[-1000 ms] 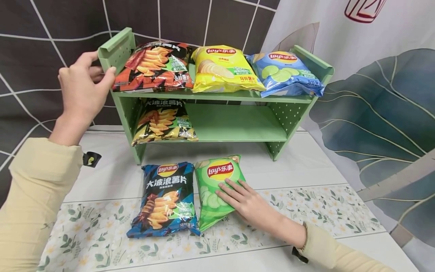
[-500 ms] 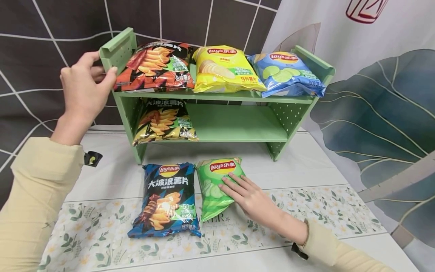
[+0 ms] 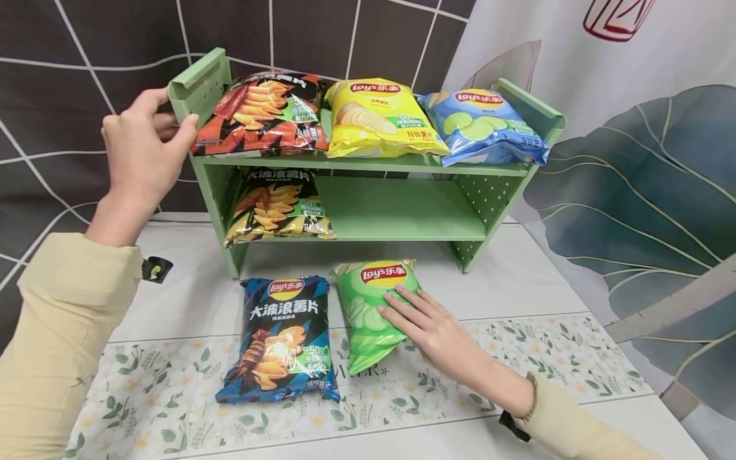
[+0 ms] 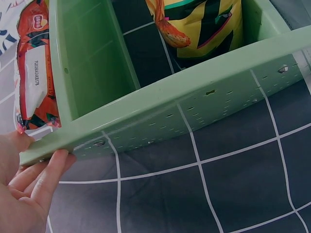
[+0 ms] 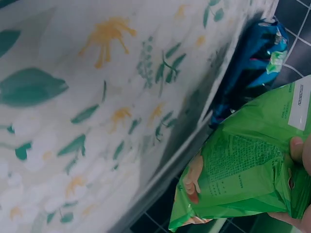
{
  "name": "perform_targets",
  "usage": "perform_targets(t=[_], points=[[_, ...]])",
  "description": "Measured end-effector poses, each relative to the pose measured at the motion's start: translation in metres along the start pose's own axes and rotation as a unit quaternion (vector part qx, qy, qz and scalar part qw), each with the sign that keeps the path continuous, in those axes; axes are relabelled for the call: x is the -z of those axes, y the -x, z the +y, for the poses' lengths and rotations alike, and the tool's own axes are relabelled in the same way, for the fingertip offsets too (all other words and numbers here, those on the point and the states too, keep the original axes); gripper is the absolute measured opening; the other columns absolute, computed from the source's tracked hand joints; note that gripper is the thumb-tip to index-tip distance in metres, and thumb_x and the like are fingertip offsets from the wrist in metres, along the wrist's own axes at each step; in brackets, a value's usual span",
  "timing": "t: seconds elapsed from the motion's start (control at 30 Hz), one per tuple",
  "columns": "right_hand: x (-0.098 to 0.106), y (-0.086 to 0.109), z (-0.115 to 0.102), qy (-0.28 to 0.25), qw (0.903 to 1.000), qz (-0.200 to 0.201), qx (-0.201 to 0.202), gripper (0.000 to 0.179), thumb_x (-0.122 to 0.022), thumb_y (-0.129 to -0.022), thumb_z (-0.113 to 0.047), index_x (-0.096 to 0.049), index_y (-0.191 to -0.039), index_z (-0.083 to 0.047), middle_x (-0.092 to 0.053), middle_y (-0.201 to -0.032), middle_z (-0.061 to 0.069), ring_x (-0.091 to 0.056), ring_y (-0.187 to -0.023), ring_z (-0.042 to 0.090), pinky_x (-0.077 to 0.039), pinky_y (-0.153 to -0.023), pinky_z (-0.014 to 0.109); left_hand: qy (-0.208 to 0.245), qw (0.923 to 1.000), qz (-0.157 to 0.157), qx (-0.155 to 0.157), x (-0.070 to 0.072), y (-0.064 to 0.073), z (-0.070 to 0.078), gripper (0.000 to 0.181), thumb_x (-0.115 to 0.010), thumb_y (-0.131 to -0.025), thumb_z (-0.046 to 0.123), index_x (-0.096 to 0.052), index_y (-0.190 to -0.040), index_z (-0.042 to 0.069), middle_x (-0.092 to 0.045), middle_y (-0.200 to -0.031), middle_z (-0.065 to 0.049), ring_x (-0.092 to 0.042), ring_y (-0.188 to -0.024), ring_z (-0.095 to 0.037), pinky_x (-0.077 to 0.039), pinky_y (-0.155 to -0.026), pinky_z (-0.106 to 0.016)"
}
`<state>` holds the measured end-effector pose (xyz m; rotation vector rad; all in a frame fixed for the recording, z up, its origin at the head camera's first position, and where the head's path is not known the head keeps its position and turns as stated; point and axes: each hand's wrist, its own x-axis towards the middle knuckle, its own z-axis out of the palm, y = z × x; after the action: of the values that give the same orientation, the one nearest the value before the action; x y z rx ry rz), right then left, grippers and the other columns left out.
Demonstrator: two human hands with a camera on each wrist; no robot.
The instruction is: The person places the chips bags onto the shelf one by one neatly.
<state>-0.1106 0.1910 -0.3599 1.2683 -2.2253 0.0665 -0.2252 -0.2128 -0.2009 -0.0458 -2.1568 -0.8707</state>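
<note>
My left hand (image 3: 138, 153) grips the upper left end of a green two-tier shelf (image 3: 408, 207); in the left wrist view, thumb and fingers (image 4: 46, 182) sit on either side of its edge. A green bag of potato chips (image 3: 362, 319) is held in my right hand (image 3: 428, 329), whose fingers lie across its front. The right wrist view has the thumb (image 5: 297, 149) on the bag's printed back, which looks raised off the table. Beside it, on the left, a blue-and-black chip bag (image 3: 282, 338) lies flat on the table.
Red (image 3: 264, 115), yellow (image 3: 379, 118) and light blue (image 3: 483, 124) chip bags fill the top tier. A black-and-yellow chip bag (image 3: 278, 204) occupies the lower tier's left end. Dark tiled wall covering (image 3: 310, 35) hangs behind; a printed curtain (image 3: 638, 191) is at right.
The green chip bag has moved right and slightly toward the shelf with my right hand, widening its gap from the blue-and-black bag. My left hand stays on the shelf.
</note>
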Motion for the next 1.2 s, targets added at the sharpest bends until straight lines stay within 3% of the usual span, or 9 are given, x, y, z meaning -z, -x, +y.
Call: perform_targets(t=[0.17, 0.3, 0.47, 0.6, 0.73, 1.03, 1.2], points=[[0.011, 0.0, 0.002, 0.012, 0.9997, 0.022, -0.003, 0.056, -0.052, -0.079, 0.005, -0.055, -0.134, -0.006, -0.058, -0.135, 0.014, -0.054, -0.124, 0.037, -0.045, -0.099, 0.051, 0.004, 1.0, 0.002, -0.002, 0.0, 0.0, 0.001, 0.041, -0.06, -0.091, 0.032, -0.061, -0.127, 0.012, -0.068, -0.113, -0.012, -0.042, -0.079, 0.037, -0.038, -0.085, -0.003], [0.022, 0.0, 0.005, 0.025, 0.9993, 0.029, -0.007, 0.057, -0.051, -0.078, 0.006, -0.055, -0.133, -0.006, -0.058, -0.134, 0.014, -0.055, -0.123, 0.037, -0.044, -0.101, 0.05, 0.004, 1.0, 0.002, -0.003, 0.0, 0.0, 0.001, 0.041, -0.06, -0.091, 0.032, -0.061, -0.127, 0.012, -0.068, -0.113, -0.012, -0.04, -0.077, 0.038, -0.037, -0.085, -0.002], [0.035, 0.001, 0.01, 0.044, 0.9981, 0.042, -0.003, 0.05, -0.043, -0.085, 0.006, -0.057, -0.132, -0.005, -0.059, -0.133, 0.015, -0.055, -0.123, 0.037, -0.041, -0.106, 0.047, 0.001, 1.0, 0.0, -0.002, -0.001, 0.001, 0.001, 0.042, -0.06, -0.091, 0.032, -0.061, -0.127, 0.012, -0.068, -0.114, -0.011, -0.044, -0.081, 0.035, -0.038, -0.086, -0.003], [0.042, -0.001, 0.012, 0.056, 0.995, 0.082, 0.009, 0.043, -0.034, -0.095, 0.002, -0.06, -0.129, -0.004, -0.061, -0.131, 0.016, -0.058, -0.12, 0.037, -0.04, -0.107, 0.044, -0.001, 1.0, -0.001, -0.001, 0.0, 0.001, 0.0, 0.042, -0.059, -0.091, 0.033, -0.06, -0.128, 0.012, -0.068, -0.115, -0.01, -0.048, -0.086, 0.031, -0.039, -0.087, -0.004], [0.046, -0.004, 0.015, 0.064, 0.9919, 0.109, 0.017, 0.041, -0.033, -0.097, 0.001, -0.061, -0.127, -0.003, -0.062, -0.13, 0.016, -0.058, -0.118, 0.037, -0.04, -0.107, 0.044, -0.003, 1.0, -0.002, -0.001, 0.0, 0.001, 0.0, 0.042, -0.059, -0.092, 0.033, -0.06, -0.128, 0.012, -0.068, -0.115, -0.01, -0.052, -0.089, 0.026, -0.039, -0.087, -0.004], [0.048, -0.019, 0.034, 0.067, 0.9914, 0.11, 0.02, 0.042, -0.032, -0.098, 0.001, -0.059, -0.13, -0.003, -0.06, -0.132, 0.018, -0.054, -0.125, 0.036, -0.039, -0.107, 0.046, 0.001, 1.0, -0.003, 0.002, 0.0, 0.0, 0.0, 0.043, -0.059, -0.091, 0.033, -0.06, -0.128, 0.012, -0.068, -0.115, -0.012, -0.049, -0.086, 0.03, -0.044, -0.098, -0.018], [0.043, -0.029, 0.047, 0.079, 0.9919, 0.099, 0.011, 0.04, -0.038, -0.098, 0.001, -0.057, -0.132, -0.005, -0.058, -0.134, 0.016, -0.052, -0.127, 0.036, -0.042, -0.104, 0.049, -0.001, 1.0, -0.002, 0.002, 0.0, 0.001, 0.0, 0.043, -0.059, -0.091, 0.034, -0.06, -0.129, 0.013, -0.068, -0.115, -0.011, -0.052, -0.089, 0.026, -0.04, -0.091, -0.006]])
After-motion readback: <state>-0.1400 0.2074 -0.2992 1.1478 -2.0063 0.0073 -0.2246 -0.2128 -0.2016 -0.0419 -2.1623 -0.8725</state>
